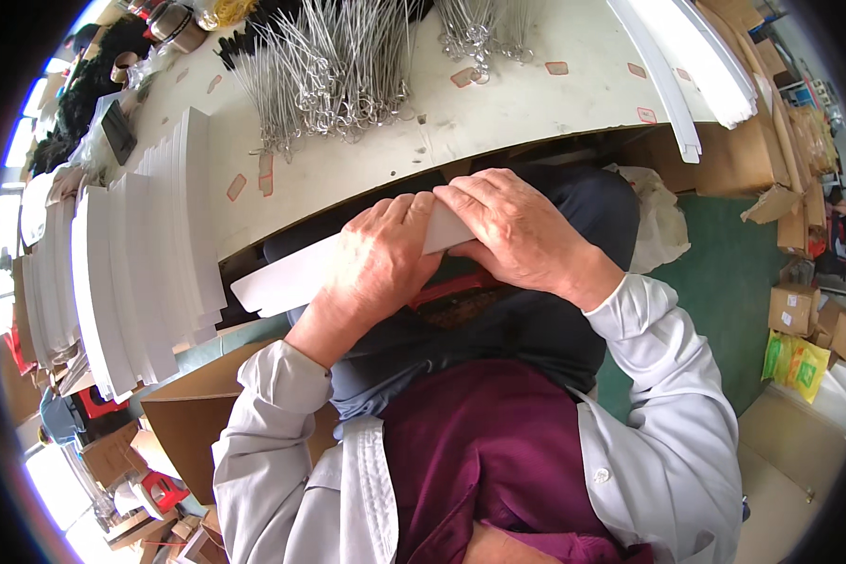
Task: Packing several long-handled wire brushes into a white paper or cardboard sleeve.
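At the centre of the frame, the left hand (pixel 390 242) and right hand (pixel 515 224) both grip one white strip (pixel 291 273); even pressure from both sides would likely keep it straight and uncreased; on the tabletop (pixel 545 105), upper centre, lie at least two bunches of looped wires (pixel 338 80), individually uncountable; the strip pile (pixel 146 254) at left overlaps too much to count; upper right shows at least two loose strips (pixel 653 80).

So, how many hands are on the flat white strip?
2 on the flat white strip: left hand around its middle, right hand at its right end. None looks hidden.
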`<state>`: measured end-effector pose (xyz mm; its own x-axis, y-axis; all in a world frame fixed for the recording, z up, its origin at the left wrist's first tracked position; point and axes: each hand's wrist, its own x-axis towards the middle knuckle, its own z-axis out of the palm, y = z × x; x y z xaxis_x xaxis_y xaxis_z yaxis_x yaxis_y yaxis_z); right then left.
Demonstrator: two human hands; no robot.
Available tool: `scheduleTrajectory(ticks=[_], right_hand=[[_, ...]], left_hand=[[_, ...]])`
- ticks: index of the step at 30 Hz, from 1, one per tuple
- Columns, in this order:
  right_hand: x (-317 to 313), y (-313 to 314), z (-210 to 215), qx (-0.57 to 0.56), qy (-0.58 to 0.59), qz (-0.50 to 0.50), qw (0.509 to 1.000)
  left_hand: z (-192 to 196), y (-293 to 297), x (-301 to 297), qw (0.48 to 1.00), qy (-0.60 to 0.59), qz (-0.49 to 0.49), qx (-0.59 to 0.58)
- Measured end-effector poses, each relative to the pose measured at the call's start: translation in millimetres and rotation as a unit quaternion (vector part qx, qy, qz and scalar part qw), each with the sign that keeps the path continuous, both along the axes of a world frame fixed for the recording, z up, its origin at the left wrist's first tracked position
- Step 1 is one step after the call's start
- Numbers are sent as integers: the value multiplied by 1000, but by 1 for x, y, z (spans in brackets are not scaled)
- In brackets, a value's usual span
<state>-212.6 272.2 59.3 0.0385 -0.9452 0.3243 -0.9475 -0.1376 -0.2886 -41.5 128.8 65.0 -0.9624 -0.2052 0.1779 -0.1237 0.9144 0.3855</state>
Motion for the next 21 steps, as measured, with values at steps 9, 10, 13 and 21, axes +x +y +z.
scheduleTrajectory(ticks=[9, 10, 13, 21], right_hand=[[-9, 4, 3, 16, 25, -5, 1000], [-3, 0, 3, 16, 26, -5, 1000], [6, -9, -1, 7, 43, 17, 999], [-19, -16, 3, 33, 42, 11, 999]], left_hand=[[4, -18, 25, 999, -8, 19, -44], [2, -17, 23, 999, -4, 15, -29], [-2, -13, 18, 1000, -4, 13, -13], [13, -40, 33, 996, 5, 49, -71]])
